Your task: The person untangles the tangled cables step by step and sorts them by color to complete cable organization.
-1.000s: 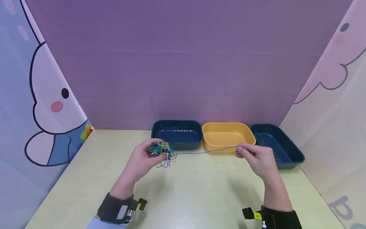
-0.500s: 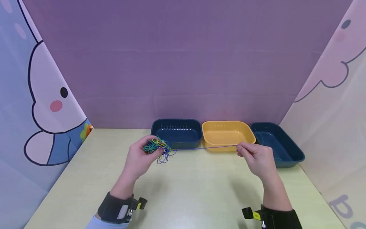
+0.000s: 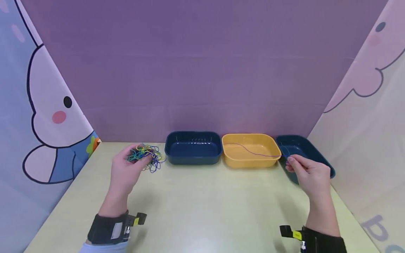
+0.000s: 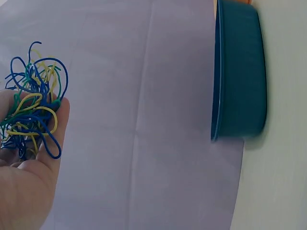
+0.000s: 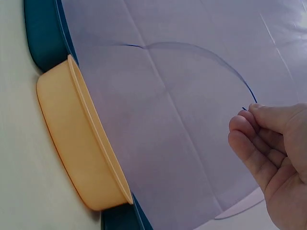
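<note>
My left hand (image 3: 126,168) grips a tangled bundle of thin wires (image 3: 148,156) in blue, green and yellow, above the left part of the table. In the left wrist view the wire bundle (image 4: 36,105) spills in loops over the fingers. My right hand (image 3: 311,174) pinches one end of a single blue wire (image 3: 253,151) between thumb and forefinger. That wire trails leftward in the air across the yellow bin, its far end free of the bundle. The right wrist view shows the blue wire (image 5: 252,91) curving away from the pinching fingertips, partly blurred.
A dark blue bin (image 3: 193,160), a yellow bin (image 3: 251,163) and another dark blue bin (image 3: 327,163) stand in a row along the table's back. A thin pale strand shows in the right bin. A purple backdrop (image 3: 202,70) rises behind the table (image 3: 202,207).
The blue wire, stretched taut between both hands before, has come out of the bundle. My left hand has moved left with the bundle, my right hand rightward with the wire.
</note>
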A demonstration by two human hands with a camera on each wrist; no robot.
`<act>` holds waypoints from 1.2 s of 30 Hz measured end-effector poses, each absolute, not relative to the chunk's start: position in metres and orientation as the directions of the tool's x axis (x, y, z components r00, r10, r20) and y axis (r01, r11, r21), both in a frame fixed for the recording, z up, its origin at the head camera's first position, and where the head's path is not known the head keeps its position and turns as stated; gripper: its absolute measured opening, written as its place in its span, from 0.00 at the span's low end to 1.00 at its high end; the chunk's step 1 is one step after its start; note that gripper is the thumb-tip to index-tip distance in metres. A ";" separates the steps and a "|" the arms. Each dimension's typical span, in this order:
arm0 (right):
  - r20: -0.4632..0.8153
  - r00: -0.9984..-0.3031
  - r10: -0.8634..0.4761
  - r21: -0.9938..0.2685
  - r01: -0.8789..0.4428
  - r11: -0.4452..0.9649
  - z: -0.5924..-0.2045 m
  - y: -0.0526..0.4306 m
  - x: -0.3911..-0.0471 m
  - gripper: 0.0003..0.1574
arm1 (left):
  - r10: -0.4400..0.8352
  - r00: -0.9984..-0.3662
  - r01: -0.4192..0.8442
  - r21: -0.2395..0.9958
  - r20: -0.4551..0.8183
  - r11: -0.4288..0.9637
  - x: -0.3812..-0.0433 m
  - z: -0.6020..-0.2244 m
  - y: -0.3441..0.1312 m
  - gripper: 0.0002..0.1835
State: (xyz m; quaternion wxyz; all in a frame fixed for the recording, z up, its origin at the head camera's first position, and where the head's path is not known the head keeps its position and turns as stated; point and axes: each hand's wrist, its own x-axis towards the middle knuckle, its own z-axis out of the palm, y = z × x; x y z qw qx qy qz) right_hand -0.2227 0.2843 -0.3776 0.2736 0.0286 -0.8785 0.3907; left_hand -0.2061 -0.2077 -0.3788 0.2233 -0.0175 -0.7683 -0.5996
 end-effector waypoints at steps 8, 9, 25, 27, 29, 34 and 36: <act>0.473 -0.859 0.196 -0.733 -0.260 0.628 -0.376 0.278 -0.225 0.17 | -0.230 -0.885 0.354 0.906 0.405 0.233 -0.207 -0.378 -0.201 0.17; 0.472 -0.859 0.198 -0.736 -0.260 0.625 -0.377 0.278 -0.225 0.17 | -0.231 -0.883 0.360 0.905 0.409 0.227 -0.207 -0.378 -0.201 0.17; 0.455 -0.861 0.225 -0.758 -0.243 0.605 -0.378 0.279 -0.227 0.17 | -0.201 -0.903 0.339 0.917 0.380 0.211 -0.205 -0.378 -0.198 0.19; 0.446 -0.865 0.229 -0.765 -0.235 0.600 -0.378 0.279 -0.228 0.17 | -0.195 -0.907 0.333 0.920 0.372 0.208 -0.205 -0.378 -0.198 0.19; 0.443 -0.866 0.234 -0.769 -0.233 0.595 -0.379 0.279 -0.228 0.17 | -0.182 -0.911 0.330 0.920 0.369 0.211 -0.205 -0.377 -0.198 0.20; 0.441 -0.858 0.264 -0.781 -0.223 0.584 -0.380 0.282 -0.230 0.16 | -0.165 -0.917 0.326 0.921 0.363 0.215 -0.205 -0.378 -0.197 0.21; 0.435 -0.857 0.276 -0.783 -0.208 0.586 -0.381 0.284 -0.231 0.17 | -0.156 -0.919 0.326 0.921 0.361 0.212 -0.207 -0.379 -0.196 0.21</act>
